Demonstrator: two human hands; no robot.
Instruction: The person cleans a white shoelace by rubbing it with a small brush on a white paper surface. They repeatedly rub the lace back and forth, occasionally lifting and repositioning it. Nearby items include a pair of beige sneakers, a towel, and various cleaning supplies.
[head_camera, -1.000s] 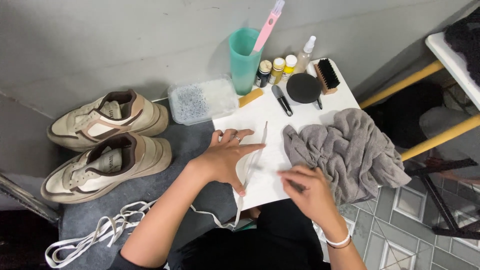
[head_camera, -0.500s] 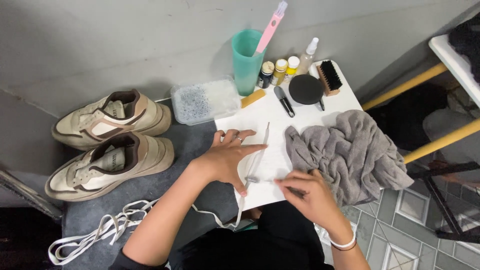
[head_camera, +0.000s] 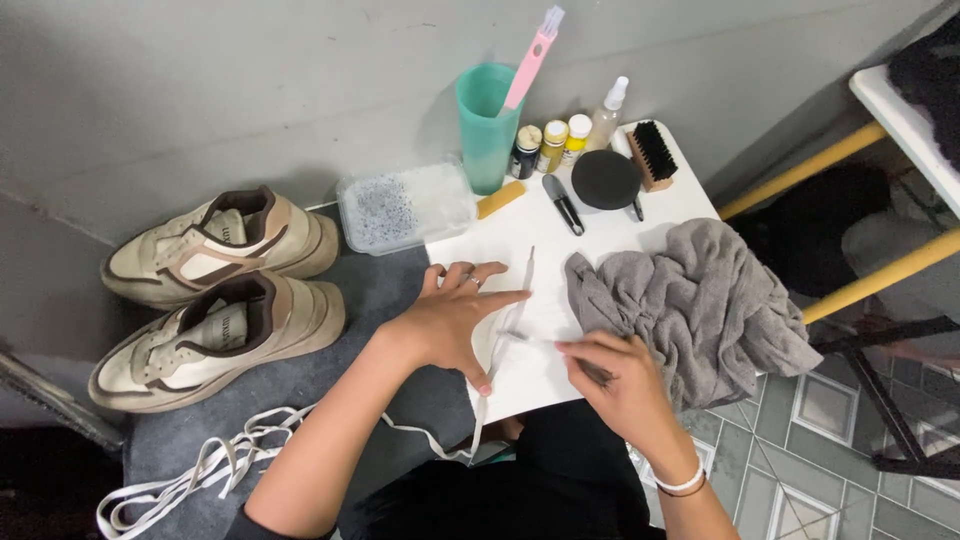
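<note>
A: White shoelace (head_camera: 508, 330) stretched flat along the white table (head_camera: 530, 225), from mid-table down over the near edge. Pinned under left hand (head_camera: 452, 320), fingers spread, palm down.

B: Right hand (head_camera: 610, 378)?

A: Fingertips pinched together on a thin tool lying across the lace, just right of the left hand. Kind of tool: cannot tell, mostly hidden.

B: Left grip?

A: Apart, pressing only, not clamped.

B: Surroundings?

A: Crumpled grey towel (head_camera: 690, 305) touching the right hand's far side. Behind: teal cup (head_camera: 487, 125) with pink brush (head_camera: 530, 55), three small bottles (head_camera: 550, 145), spray bottle (head_camera: 605, 112), round black tin (head_camera: 604, 180), bristle brush (head_camera: 652, 155), clear plastic tub (head_camera: 400, 205). Left, on the floor: pair of unlaced beige sneakers (head_camera: 215, 300), second white lace (head_camera: 200, 475) in a loose heap.
</note>
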